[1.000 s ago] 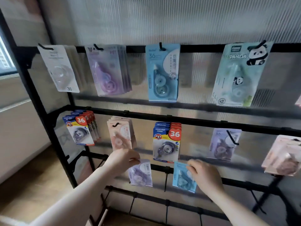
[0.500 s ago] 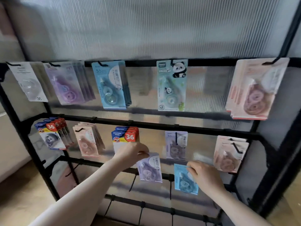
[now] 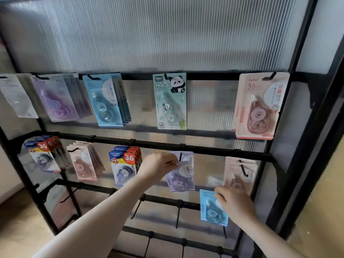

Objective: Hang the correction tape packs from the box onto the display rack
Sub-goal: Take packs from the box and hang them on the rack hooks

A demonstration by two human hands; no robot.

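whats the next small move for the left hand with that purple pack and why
Probably slide the purple pack back along the black hook of the middle row, then let go. The left hand pinches the pack's top edge right at that hook, where a matching purple pack seems to hang behind. Whether the hole is already threaded cannot be told. The right hand holds a blue pack, waiting lower down.

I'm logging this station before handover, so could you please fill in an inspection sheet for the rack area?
Surface: black rack with hooks, before a ribbed panel.
Job's things: purple pack held at a middle-row hook; blue pack held lower down; the box is not in view.
Clutter: nothing seen; hung stock includes the panda pack and pink packs.
Grippers: left hand pinches the purple pack; right hand grips the blue pack.
Cables: nothing seen.
Surroundings: wooden floor at lower left.
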